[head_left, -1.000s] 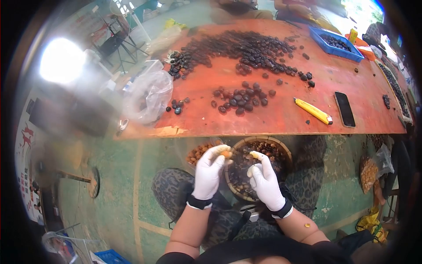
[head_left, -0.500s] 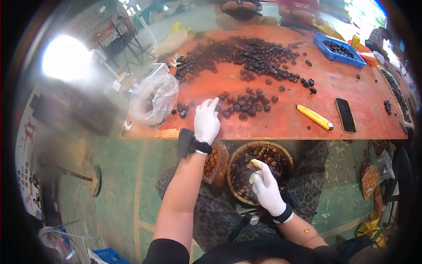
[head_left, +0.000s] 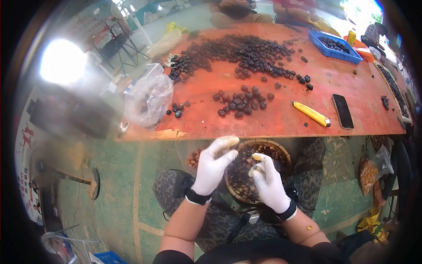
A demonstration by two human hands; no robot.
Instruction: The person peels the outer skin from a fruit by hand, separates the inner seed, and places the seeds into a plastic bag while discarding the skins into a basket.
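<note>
My left hand [head_left: 216, 165], in a stained white glove, hovers beside a round woven basket [head_left: 237, 193] of dark shell scraps. Its fingers curve toward the thumb; whatever lies between the tips is lost against the dark scraps. Over the basket, my right hand [head_left: 269, 182], gloved as well, is closed in a pinch with yellow on the forefinger tip. A small greyish piece shows at its thumb, too small to name. Left of the basket is a clear container of orange-brown kernels [head_left: 193, 157], partly behind my left hand. A small group of dark round fruits [head_left: 239, 103] lies on the red table [head_left: 198, 125].
A larger heap of dark fruits [head_left: 237, 50] spreads across the table's far side. At right are a yellow box cutter [head_left: 311, 113], a phone [head_left: 343, 111] and a blue tray [head_left: 336, 55]. A plastic bag [head_left: 151, 99] sits at left. People sit across the table.
My left hand has left the fruits on the table and come back toward me, beside my right hand over the basket. The right hand keeps its pinch and has barely moved.
</note>
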